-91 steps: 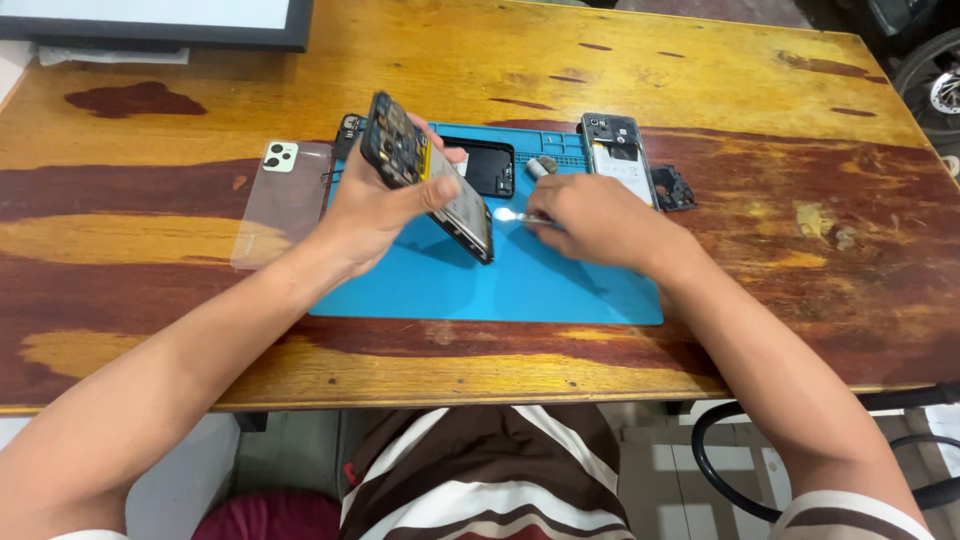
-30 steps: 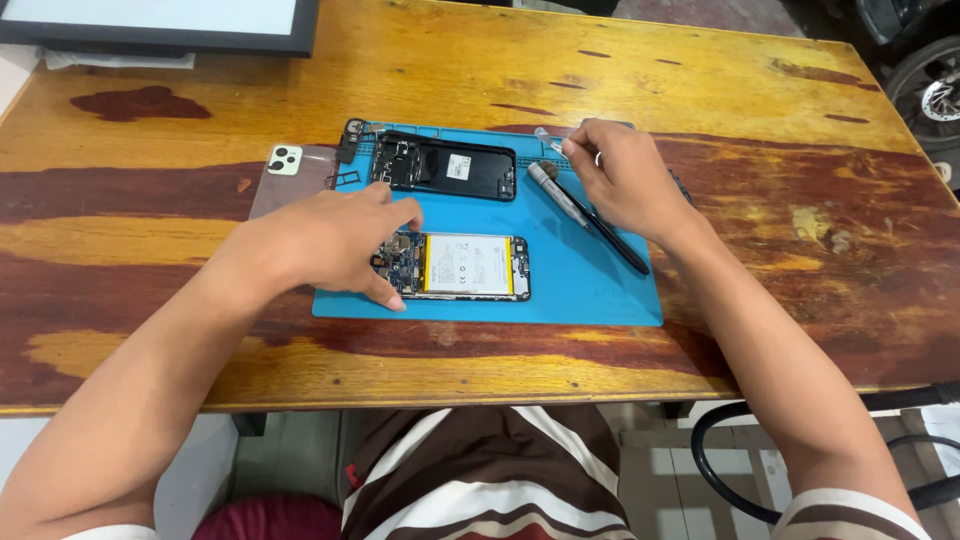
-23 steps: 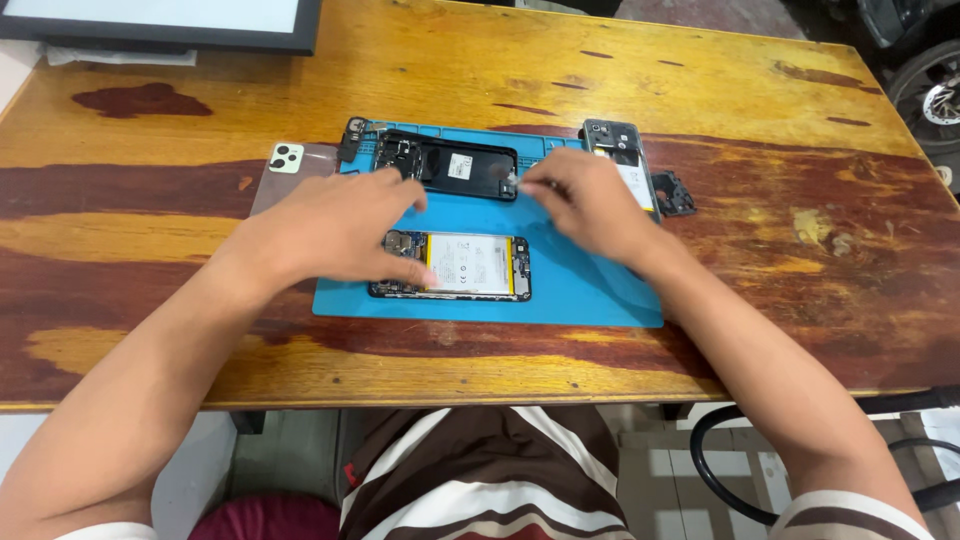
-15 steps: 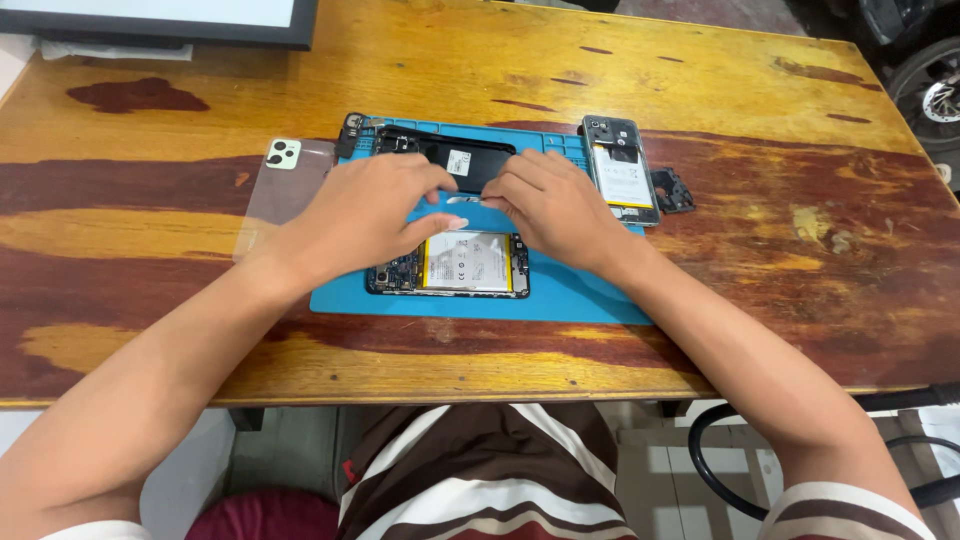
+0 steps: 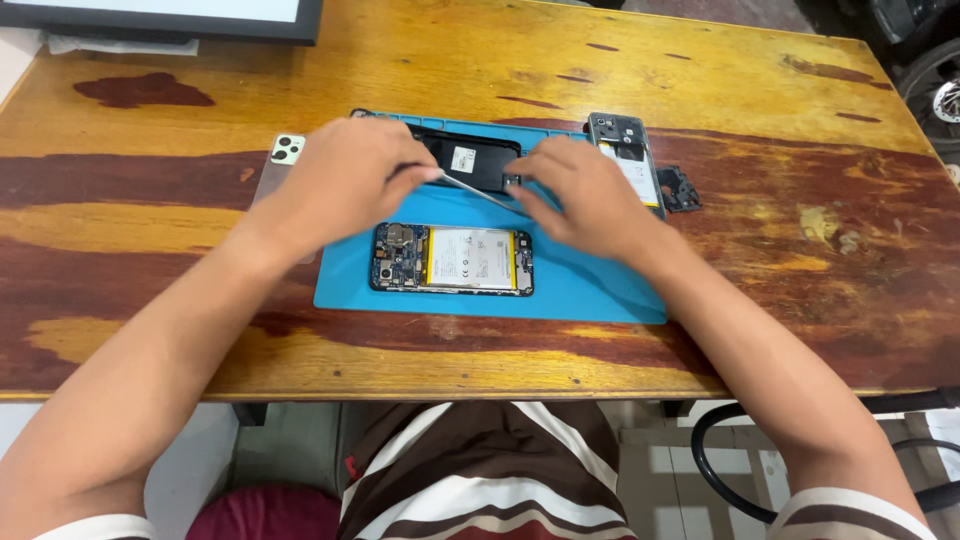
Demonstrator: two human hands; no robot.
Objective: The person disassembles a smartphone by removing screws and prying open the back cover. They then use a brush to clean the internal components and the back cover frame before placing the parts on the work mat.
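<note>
**Both hands meet over the black phone frame at the far edge of the blue mat**

While the view looks straight down on the wooden table (image 5: 150,250), findings run from the left side across.

1. A phone back cover with a pale green camera block (image 5: 287,150) lies flat off the mat's left edge, largely hidden under the left wrist.
2. Left hand (image 5: 345,185): fingers curled together, pinching the near end of a thin metal tool (image 5: 478,191), seemingly tweezers or a pry pick. The tool's long axis slants from upper left down to the right, tip towards the right hand.
3. Black phone frame (image 5: 470,160): lies lengthwise left to right on the far part of the blue work mat (image 5: 590,290), directly between the two hands and just beyond both.
4. Opened phone with exposed board and white battery (image 5: 452,259): parallel to the black frame, nearer the person, untouched, just below both hands.
5. Right hand (image 5: 585,195): fingers bent and close together, fingertips at the black frame's right end beside the tool tip. Whether they grip anything cannot be told.
6. A further phone body (image 5: 628,160) stands lengthwise away from the person at the mat's right edge, with a small black part (image 5: 679,188) beside it.

Both hands sit equally near the black frame.
</note>
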